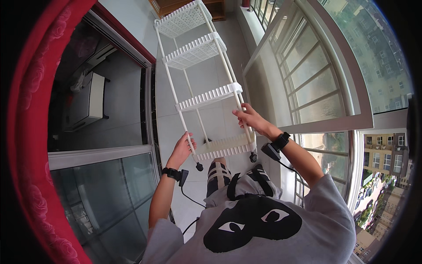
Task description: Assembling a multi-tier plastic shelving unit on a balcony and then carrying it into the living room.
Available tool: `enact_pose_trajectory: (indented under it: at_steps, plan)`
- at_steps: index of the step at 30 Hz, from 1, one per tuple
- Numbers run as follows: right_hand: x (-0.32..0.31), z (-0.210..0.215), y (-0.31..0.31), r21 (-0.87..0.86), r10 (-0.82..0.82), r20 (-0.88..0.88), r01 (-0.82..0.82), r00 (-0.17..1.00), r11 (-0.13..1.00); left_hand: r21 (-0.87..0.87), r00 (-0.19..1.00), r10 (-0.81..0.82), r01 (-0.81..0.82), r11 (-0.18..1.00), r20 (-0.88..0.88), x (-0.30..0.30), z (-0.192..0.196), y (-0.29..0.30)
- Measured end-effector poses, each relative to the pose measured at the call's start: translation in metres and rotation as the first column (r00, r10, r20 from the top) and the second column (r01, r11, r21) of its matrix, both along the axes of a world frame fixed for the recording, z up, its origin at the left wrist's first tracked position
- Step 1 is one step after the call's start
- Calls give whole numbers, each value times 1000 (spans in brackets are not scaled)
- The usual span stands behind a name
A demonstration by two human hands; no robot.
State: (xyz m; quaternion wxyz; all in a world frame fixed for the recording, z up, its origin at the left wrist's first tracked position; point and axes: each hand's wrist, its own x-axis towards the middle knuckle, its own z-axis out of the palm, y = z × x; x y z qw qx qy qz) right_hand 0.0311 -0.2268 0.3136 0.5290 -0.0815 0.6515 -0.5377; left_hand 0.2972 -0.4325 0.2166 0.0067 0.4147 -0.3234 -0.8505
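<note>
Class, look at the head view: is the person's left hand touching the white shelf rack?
Touching. The head view shows the left hand wrapped around a corner post of the white shelf rack, just above its lowest tier.

The white plastic four-tier shelf rack on castors (pixel 206 83) fills the middle of the narrow tiled balcony floor (pixel 169 127), running from the centre up to 12 o'clock. The left hand (pixel 182 149) grips a post at 7 o'clock of the rack, the right hand (pixel 249 118) a post at 4 o'clock. At 9 o'clock the sliding glass door with metal frame (pixel 147 110) hems the passage; at 3 o'clock the open window sash (pixel 307 79) leans inward, close to the right hand. A bare strip of floor runs between rack and door. At 12 o'clock a wooden cabinet (pixel 189 5) closes the far end.
</note>
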Motion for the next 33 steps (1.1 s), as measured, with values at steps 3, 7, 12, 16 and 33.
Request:
enact_pose_trajectory:
  at_steps: [3,7,12,16,33]
  plan:
    - [-14,-7,-48,61,-209,-64,213,976,975,-20,993,91,-89,996,82,-56,-23,-23]
    - [-27,-36,-90,102,-299,-182,320,937,942,-180,987,-44,72,981,155,-82,-41,-50]
    - [-25,-102,-129,339,-222,-156,263,963,903,-25,959,-104,114,993,263,-47,-69,-77]
    - [-35,-136,-171,405,-214,-11,200,977,892,13,936,-5,1,1000,351,-38,-88,-90]
    - [-150,-179,-401,149,803,12,-795,596,588,-468,604,555,-315,826,572,-113,-24,-204]
